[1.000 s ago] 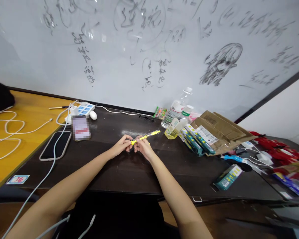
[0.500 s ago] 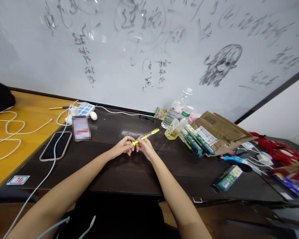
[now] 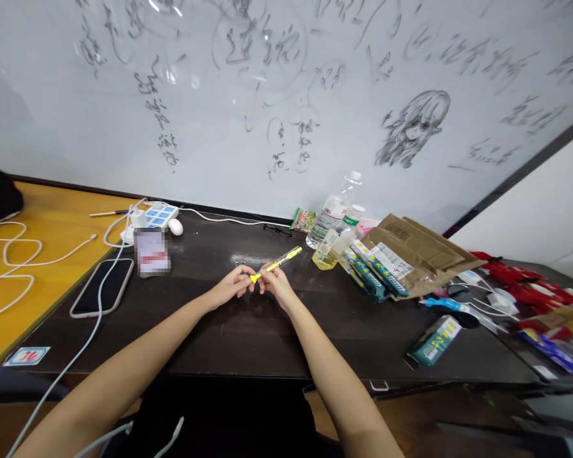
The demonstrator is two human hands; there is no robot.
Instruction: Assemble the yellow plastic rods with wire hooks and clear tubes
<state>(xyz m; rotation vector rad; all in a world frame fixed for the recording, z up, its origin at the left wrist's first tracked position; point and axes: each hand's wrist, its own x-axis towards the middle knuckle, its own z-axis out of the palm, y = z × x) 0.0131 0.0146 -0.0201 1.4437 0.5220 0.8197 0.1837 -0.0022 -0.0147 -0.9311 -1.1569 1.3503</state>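
Note:
A slim pen (image 3: 290, 254), yellow with a clear barrel, slants up to the right above the dark table (image 3: 210, 340). My right hand (image 3: 279, 287) is closed round its middle, thumb and fingers pinching the barrel. At the yellow lower end of the pen, my left hand (image 3: 232, 286) is closed too, its thumb and forefinger on that tip. The other fingers of both hands are curled and partly hidden. Just behind my left hand, a small wire-like item (image 3: 239, 263) lies on the table.
To the right stand bottles (image 3: 328, 248), teal boxes (image 3: 379, 277) and a brown paper bag (image 3: 424, 254); another teal box (image 3: 434, 340) lies nearer. On the left are a phone (image 3: 102, 289), a power strip (image 3: 160, 215) and a white cable (image 3: 95, 324). A whiteboard (image 3: 195, 152) rises behind.
The whole view has shifted slightly. Both hands keep their hold on the pen, at nearly the same place and slant, with only small finger movements.

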